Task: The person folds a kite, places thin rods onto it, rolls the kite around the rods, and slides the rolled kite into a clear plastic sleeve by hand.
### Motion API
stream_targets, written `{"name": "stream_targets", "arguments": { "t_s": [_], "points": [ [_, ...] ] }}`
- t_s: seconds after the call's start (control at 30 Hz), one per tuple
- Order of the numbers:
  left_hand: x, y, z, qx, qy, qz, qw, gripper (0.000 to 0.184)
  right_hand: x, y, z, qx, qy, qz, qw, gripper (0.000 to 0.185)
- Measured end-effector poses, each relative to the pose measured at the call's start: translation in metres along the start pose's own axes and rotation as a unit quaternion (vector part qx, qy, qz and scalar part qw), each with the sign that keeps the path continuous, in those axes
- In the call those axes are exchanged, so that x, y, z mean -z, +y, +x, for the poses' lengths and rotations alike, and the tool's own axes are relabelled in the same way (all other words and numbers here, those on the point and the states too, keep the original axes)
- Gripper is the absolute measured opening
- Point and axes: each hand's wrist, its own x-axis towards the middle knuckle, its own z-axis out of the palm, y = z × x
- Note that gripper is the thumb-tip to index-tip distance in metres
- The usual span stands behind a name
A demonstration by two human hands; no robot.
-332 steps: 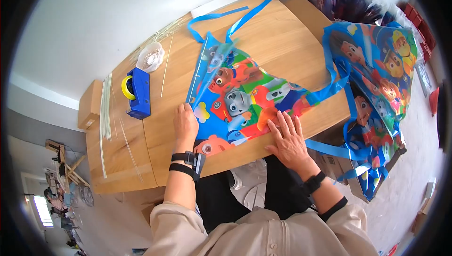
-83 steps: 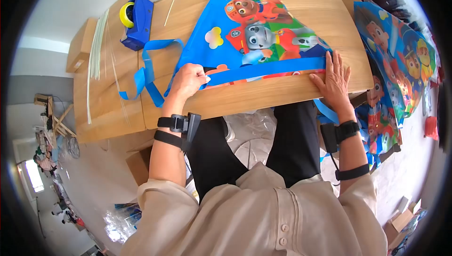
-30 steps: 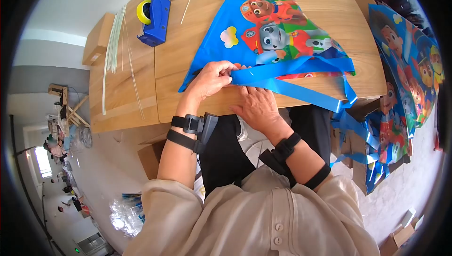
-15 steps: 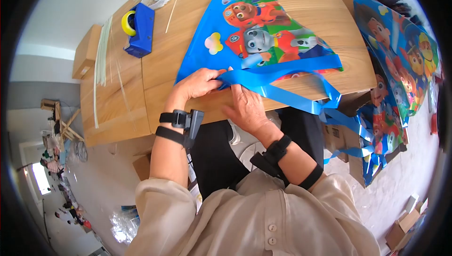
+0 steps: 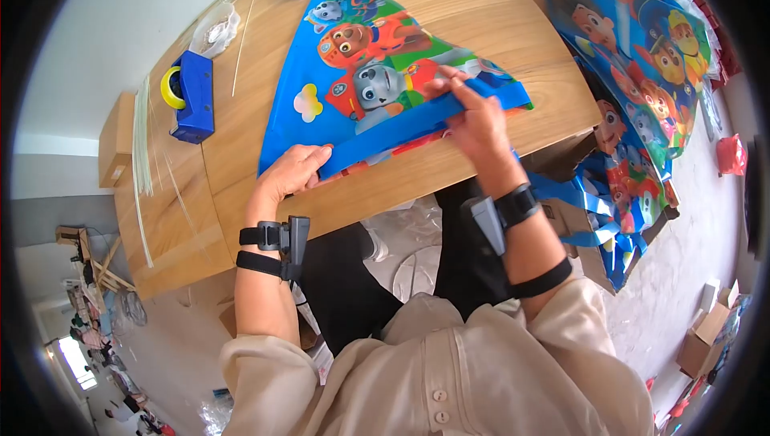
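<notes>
Tabletop: left hand on sheet, tub (contents unclear); ribbons in carton.

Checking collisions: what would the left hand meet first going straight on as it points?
The blue strip, right at its fingertips; farther along, probably the right hand, though depth is unclear.

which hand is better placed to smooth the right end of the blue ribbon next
Probably the right hand: though blurred, it is over the blue ribbon nearer that end, while the left hand is at the opposite end.
</notes>
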Motion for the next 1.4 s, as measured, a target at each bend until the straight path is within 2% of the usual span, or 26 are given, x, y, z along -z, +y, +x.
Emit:
{"name": "stream_targets", "arguments": {
  "t_s": [0.07, 0.1, 0.17, 0.23, 0.3, 0.33, 0.4, 0.47, 0.53, 0.6, 0.67, 0.7, 0.73, 0.8, 0.87, 0.93, 0.97, 1.0, 1.07, 1.13, 1.17, 1.2, 1.27, 1.33, 1.37, 1.4],
  "points": [
    [-0.006, -0.007, 0.008, -0.048, 0.052, 0.014, 0.997, 0.032, 0.022, -0.030, 0.007, 0.076, 0.027, -0.196, 0.977, 0.021],
    [-0.008, -0.010, 0.011, -0.050, 0.050, 0.015, 0.997, 0.032, 0.029, -0.046, 0.009, 0.097, 0.051, -0.249, 0.962, 0.020],
    [-0.013, -0.013, 0.014, -0.089, 0.103, 0.108, 0.985, 0.035, 0.068, -0.070, 0.031, 0.167, 0.054, -0.286, 0.942, 0.019],
    [-0.017, -0.011, 0.010, -0.102, 0.123, 0.127, 0.979, 0.035, 0.086, -0.082, 0.039, 0.200, 0.058, -0.285, 0.936, 0.020],
    [-0.019, -0.008, 0.008, -0.119, 0.144, 0.149, 0.971, 0.035, 0.102, -0.085, 0.042, 0.176, 0.103, -0.482, 0.852, 0.018],
    [-0.020, -0.009, 0.008, -0.133, 0.158, 0.144, 0.968, 0.035, 0.104, -0.082, 0.039, 0.179, 0.108, -0.481, 0.851, 0.018],
    [-0.023, -0.012, 0.011, -0.150, 0.171, 0.140, 0.964, 0.035, 0.106, -0.065, 0.034, 0.350, 0.011, -0.639, 0.685, 0.017],
    [-0.024, -0.017, 0.013, -0.190, 0.186, 0.157, 0.951, 0.024, 0.108, -0.058, 0.033, 0.374, -0.017, -0.641, 0.670, 0.019],
    [-0.026, -0.012, 0.003, -0.167, 0.200, 0.148, 0.954, 0.018, 0.102, -0.059, 0.026, 0.379, -0.009, -0.690, 0.617, 0.022],
    [-0.032, -0.012, -0.003, -0.142, 0.214, 0.140, 0.956, 0.014, 0.099, -0.059, 0.023, 0.377, 0.001, -0.684, 0.625, 0.022],
    [-0.044, -0.019, -0.004, -0.201, 0.325, -0.010, 0.924, 0.023, 0.099, -0.060, 0.023, 0.343, -0.003, -0.698, 0.628, 0.024],
    [-0.047, -0.017, -0.008, -0.186, 0.330, -0.066, 0.923, 0.021, 0.099, -0.060, 0.023, 0.347, -0.002, -0.697, 0.628, 0.024],
    [-0.046, -0.022, -0.006, -0.186, 0.329, -0.064, 0.923, 0.021, 0.100, -0.060, 0.024, 0.347, 0.000, -0.696, 0.629, 0.024],
    [-0.037, -0.036, 0.003, -0.109, 0.339, -0.040, 0.934, 0.021, 0.101, -0.060, 0.024, 0.368, -0.007, -0.676, 0.638, 0.024],
    [-0.034, -0.044, 0.009, -0.115, 0.344, -0.042, 0.931, 0.022, 0.101, -0.058, 0.025, 0.366, -0.001, -0.678, 0.638, 0.024],
    [-0.033, -0.032, 0.007, -0.089, 0.471, 0.094, 0.873, 0.023, 0.100, -0.058, 0.025, 0.366, 0.006, -0.679, 0.636, 0.024],
    [-0.032, -0.025, 0.007, -0.035, 0.512, 0.163, 0.843, 0.029, 0.099, -0.058, 0.025, 0.383, 0.009, -0.683, 0.623, 0.022],
    [-0.036, -0.010, 0.008, -0.036, 0.511, 0.164, 0.843, 0.029, 0.099, -0.058, 0.025, 0.399, 0.012, -0.686, 0.608, 0.020],
    [-0.058, 0.031, 0.012, -0.166, 0.474, 0.173, 0.847, 0.033, 0.100, -0.058, 0.025, 0.400, 0.011, -0.683, 0.612, 0.021],
    [-0.102, 0.090, 0.023, -0.311, 0.352, 0.070, 0.880, 0.033, 0.101, -0.057, 0.027, 0.401, 0.006, -0.680, 0.614, 0.022],
    [-0.127, 0.122, 0.031, -0.438, 0.332, 0.110, 0.828, 0.040, 0.102, -0.055, 0.028, 0.414, 0.011, -0.683, 0.601, 0.023],
    [-0.145, 0.151, 0.031, -0.432, 0.274, 0.096, 0.854, 0.048, 0.103, -0.055, 0.029, 0.428, 0.016, -0.687, 0.588, 0.023],
    [-0.177, 0.177, 0.067, -0.496, 0.310, 0.107, 0.804, 0.052, 0.101, -0.057, 0.026, 0.425, 0.009, -0.686, 0.590, 0.024],
    [-0.193, 0.196, 0.085, -0.487, 0.287, 0.086, 0.820, 0.049, 0.094, -0.063, 0.019, 0.421, 0.003, -0.687, 0.592, 0.025],
    [-0.202, 0.202, 0.090, -0.474, 0.287, 0.021, 0.832, 0.042, 0.089, -0.067, 0.014, 0.374, 0.004, -0.661, 0.651, 0.026],
    [-0.204, 0.205, 0.090, -0.474, 0.287, 0.019, 0.832, 0.042, 0.087, -0.069, 0.013, 0.324, 0.005, -0.631, 0.705, 0.027]
  ]
}}
